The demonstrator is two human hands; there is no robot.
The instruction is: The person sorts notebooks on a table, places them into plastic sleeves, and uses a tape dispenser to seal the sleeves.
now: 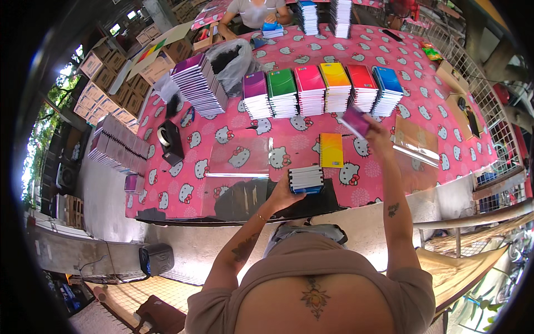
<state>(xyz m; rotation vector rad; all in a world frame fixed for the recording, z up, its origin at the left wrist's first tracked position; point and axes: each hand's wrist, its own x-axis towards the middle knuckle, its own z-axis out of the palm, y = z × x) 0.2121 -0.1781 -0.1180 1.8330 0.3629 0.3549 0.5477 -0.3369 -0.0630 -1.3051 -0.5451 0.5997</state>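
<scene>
My left hand grips a small stack of spiral notebooks at the table's near edge. Their bound edges face up, and a blue cover shows at the bottom. Out to the right, my right hand holds a purple notebook, tilted and slightly blurred, in front of the row of stacks. A yellow spiral notebook lies flat between my hands. Beyond them stand notebook stacks topped in purple, green, pink, yellow, red and blue.
Clear plastic sheets lie on the pink patterned tablecloth. At left are a tape dispenser, a tall purple notebook stack and a plastic bag. Another person sits across the table. Cardboard boxes are piled far left.
</scene>
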